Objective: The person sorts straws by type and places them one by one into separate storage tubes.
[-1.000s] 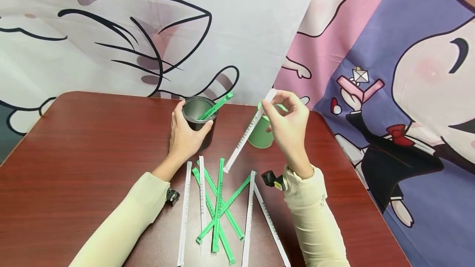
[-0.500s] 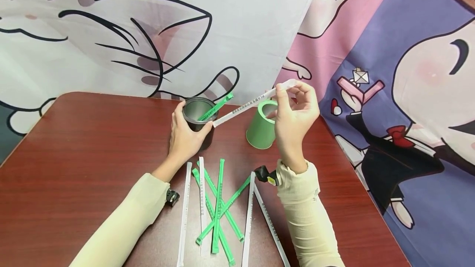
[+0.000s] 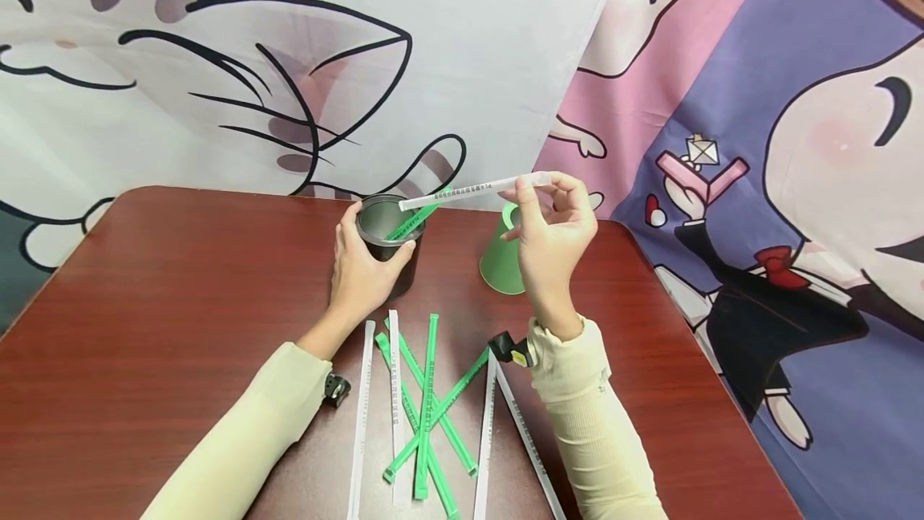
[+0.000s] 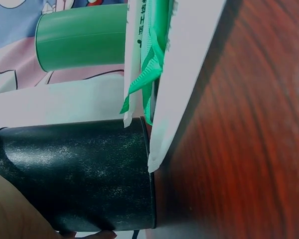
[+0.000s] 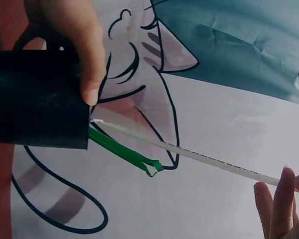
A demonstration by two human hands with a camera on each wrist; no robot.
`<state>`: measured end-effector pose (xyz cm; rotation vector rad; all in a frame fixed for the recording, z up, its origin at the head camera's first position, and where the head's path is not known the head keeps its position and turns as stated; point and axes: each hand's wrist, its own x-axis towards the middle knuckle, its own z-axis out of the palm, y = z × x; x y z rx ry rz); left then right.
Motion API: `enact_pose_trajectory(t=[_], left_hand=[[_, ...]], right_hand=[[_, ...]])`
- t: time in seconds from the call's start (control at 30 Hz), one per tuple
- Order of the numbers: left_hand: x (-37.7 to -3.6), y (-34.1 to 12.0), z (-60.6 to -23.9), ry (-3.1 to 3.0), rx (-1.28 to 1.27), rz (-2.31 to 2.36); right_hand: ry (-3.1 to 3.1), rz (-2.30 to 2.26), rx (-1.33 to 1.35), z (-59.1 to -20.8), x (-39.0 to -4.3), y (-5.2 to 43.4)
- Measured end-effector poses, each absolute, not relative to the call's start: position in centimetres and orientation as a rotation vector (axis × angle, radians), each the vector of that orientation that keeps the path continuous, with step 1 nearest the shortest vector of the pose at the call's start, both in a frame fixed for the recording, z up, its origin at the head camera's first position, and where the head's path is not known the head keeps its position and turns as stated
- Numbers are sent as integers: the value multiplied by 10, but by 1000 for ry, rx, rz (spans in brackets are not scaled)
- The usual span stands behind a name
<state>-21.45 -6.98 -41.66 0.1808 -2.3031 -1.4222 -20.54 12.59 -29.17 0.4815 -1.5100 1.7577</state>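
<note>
My left hand (image 3: 361, 267) grips a black cup (image 4: 84, 172) near its rim, thumb on the near side. A green wrapped straw (image 3: 413, 222) leans inside the cup, its upper end sticking out over the rim. My right hand (image 3: 554, 255) pinches a white wrapped straw (image 3: 472, 192) by one end. The straw lies nearly level and its far tip is over the mouth of the black cup; the right wrist view puts that tip at the rim. Just left of the right hand stands a green cup (image 3: 500, 263), partly hidden by it.
Several wrapped straws lie on the brown table (image 3: 202, 303) between the forearms. Green straws (image 3: 426, 400) cross in the middle, with white straws (image 3: 361, 424) on both sides. Behind the table hangs a cartoon-printed cloth (image 3: 491, 46).
My right hand has swung the white straw from steeply slanted to nearly level, carrying its free tip up and left to the black cup's mouth. The left hand keeps its hold on the cup.
</note>
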Motion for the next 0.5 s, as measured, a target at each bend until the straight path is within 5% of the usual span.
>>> enact_pose_trajectory(t=[0.5], left_hand=[[-213,-70,-418,-2288,157,-1429]], right_hand=[[-2042,1474,600,-292,-186,117]])
